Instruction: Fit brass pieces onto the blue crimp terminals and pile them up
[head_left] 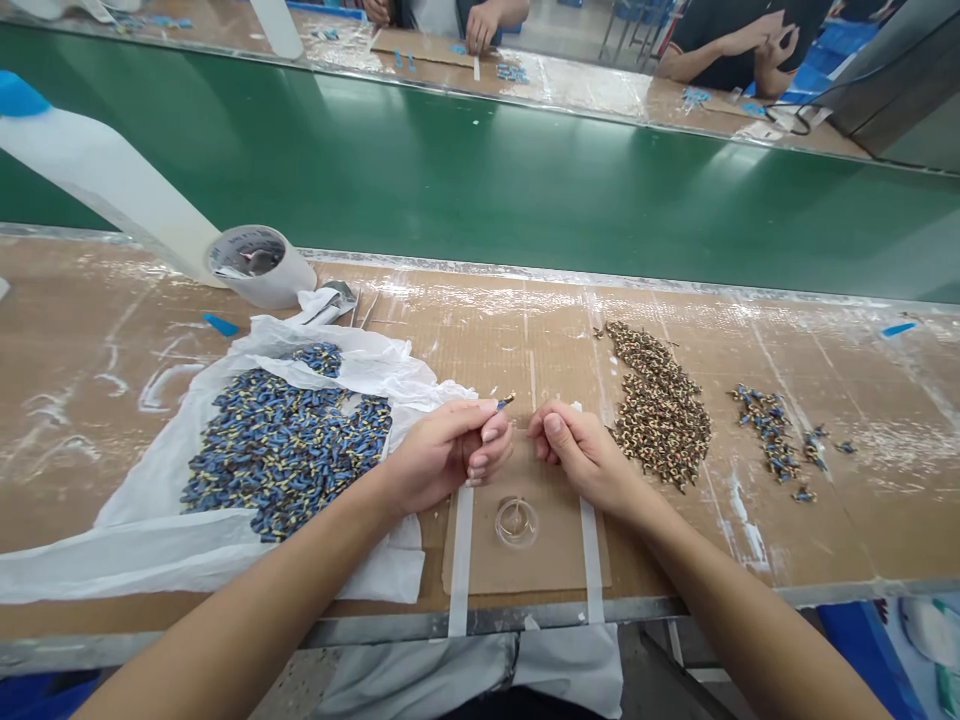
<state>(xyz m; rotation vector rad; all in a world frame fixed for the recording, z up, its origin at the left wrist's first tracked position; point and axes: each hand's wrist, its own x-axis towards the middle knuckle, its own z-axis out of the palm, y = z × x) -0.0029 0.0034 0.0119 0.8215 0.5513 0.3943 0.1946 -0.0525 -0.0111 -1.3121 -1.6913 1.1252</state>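
Between the thumb and fingers of my left hand (454,450) is a small blue-and-yellow piece (505,401), its yellow end pointing up and right. My right hand (574,448) is a short gap away, fingers curled and thumb against the index finger; whatever it may pinch is hidden. Below both hands, a small clear round dish (516,522) rests on a taped cardboard pad (551,565). On my left, many blue-and-yellow pieces (289,440) lie heaped on white sheeting (405,375). Beside my right hand is a pile of small brown-and-cream pieces (660,405).
Farther right lies a loose group of blue-and-brown pieces (772,430). A tape roll (266,265) holding small items stands beside a white bottle (112,170) at the back left. Beyond the table runs a green belt (480,180), with two people's hands working across it.
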